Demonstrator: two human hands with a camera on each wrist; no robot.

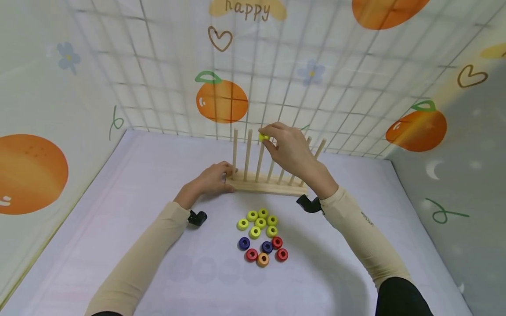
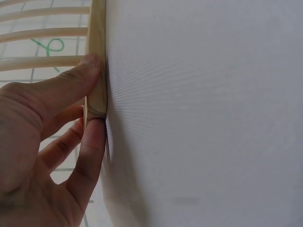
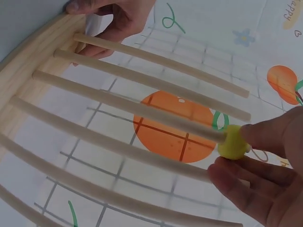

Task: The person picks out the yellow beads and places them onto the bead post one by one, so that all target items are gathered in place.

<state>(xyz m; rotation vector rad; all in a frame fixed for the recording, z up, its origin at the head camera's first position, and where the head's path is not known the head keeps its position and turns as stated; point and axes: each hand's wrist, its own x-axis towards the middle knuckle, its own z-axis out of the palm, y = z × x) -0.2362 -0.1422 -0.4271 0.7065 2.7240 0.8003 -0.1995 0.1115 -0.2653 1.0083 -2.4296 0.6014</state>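
A wooden rack (image 1: pixel 269 187) with a row of several upright pegs stands toward the back of the table. My left hand (image 1: pixel 215 177) grips the left end of its base, and in the left wrist view the thumb (image 2: pixel 87 66) lies on top of the wood with fingers around the end. My right hand (image 1: pixel 290 147) pinches a yellow bead (image 3: pixel 233 143) between thumb and fingers at the tip of the third peg (image 3: pixel 128 106) from the left. The pegs carry no beads.
In front of the rack lie several loose yellow beads (image 1: pixel 260 223), two blue beads (image 1: pixel 244 243), three red beads (image 1: pixel 282 255) and one orange bead (image 1: pixel 262 260). A printed curtain over a wire grid (image 1: pixel 170 66) rises behind the rack, with side walls left and right.
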